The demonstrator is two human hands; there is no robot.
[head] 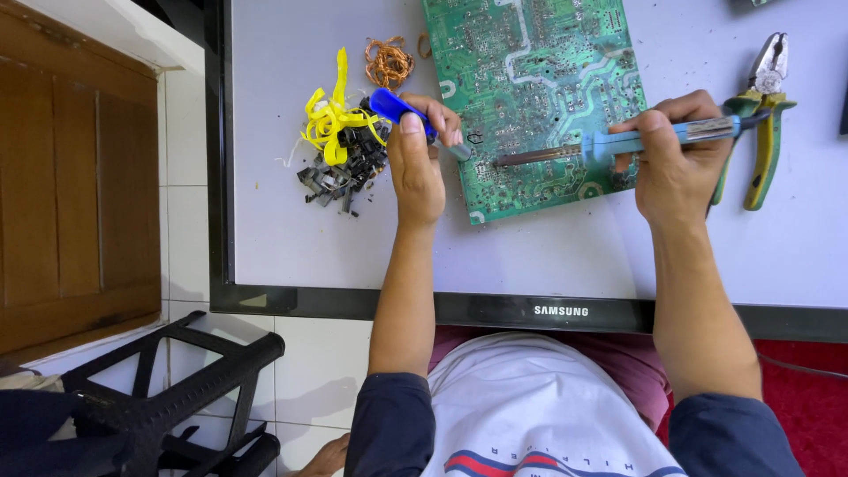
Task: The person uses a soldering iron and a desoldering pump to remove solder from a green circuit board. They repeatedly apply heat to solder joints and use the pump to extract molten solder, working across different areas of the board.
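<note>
Lying flat across the top of the view, the pale grey panel (291, 238) with its dark frame serves as the work surface; all positions below are referenced to the green circuit board (530, 97) resting on it, solder side up, slightly tilted. Right hand (676, 163), just right of the board's lower right corner, is wrapped fully closed around the blue-handled soldering iron (618, 141), whose dark tip reaches onto the board's lower left area. Left hand (420, 163), at the board's lower left edge, pinches a blue-handled tool (411, 119) between thumb and fingers, its grey nose touching the board edge near the iron tip. Yellow-green pliers (764, 115) lie well right of the board, partly hidden behind the right hand. Left of the board: heap of dark metal pieces (340, 172), yellow tape strips (331, 115) on it, small copper wire coil (389, 62) above.
</note>
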